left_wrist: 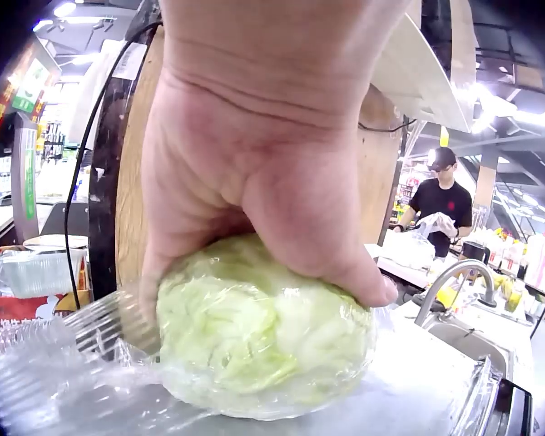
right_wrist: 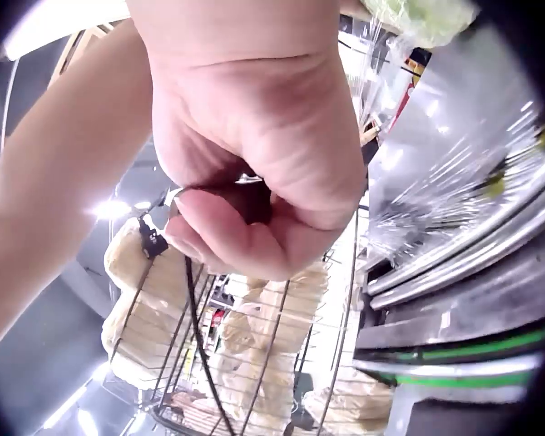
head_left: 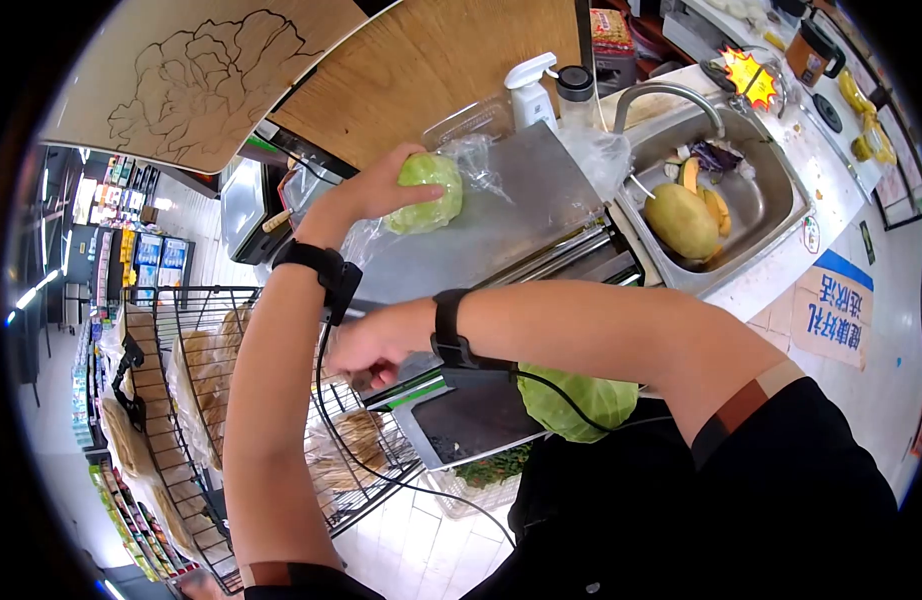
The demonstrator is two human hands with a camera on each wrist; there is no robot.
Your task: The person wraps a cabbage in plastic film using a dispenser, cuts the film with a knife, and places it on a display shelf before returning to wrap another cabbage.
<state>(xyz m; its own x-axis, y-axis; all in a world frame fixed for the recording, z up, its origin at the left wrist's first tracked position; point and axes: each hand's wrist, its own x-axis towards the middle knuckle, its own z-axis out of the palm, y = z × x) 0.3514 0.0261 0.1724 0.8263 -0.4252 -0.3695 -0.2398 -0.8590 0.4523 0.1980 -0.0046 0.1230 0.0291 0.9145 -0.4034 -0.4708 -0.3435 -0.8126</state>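
My left hand (head_left: 379, 190) grips a round light-green cabbage (head_left: 433, 176) from above, fingers and thumb spread round its sides. Clear plastic film (left_wrist: 82, 381) covers this cabbage and lies crumpled beside it on the metal top (head_left: 526, 180) of the wrapping station. Nearer my body, my right hand (head_left: 373, 343) is at the station's left edge, above a wire basket. Its fingers curl round a small dark brown thing (right_wrist: 252, 198), mostly hidden in the fist. Another cabbage (head_left: 571, 402) sits by my body, partly covered by my right forearm.
On the right, a steel sink (head_left: 776, 215) holds a large yellowish fruit (head_left: 681, 222) and peelings. A white spray bottle (head_left: 531, 95) stands at the back. Bagged goods fill the wire basket (head_left: 166, 400) at left. A person (left_wrist: 443, 200) in a black cap stands beyond the counter.
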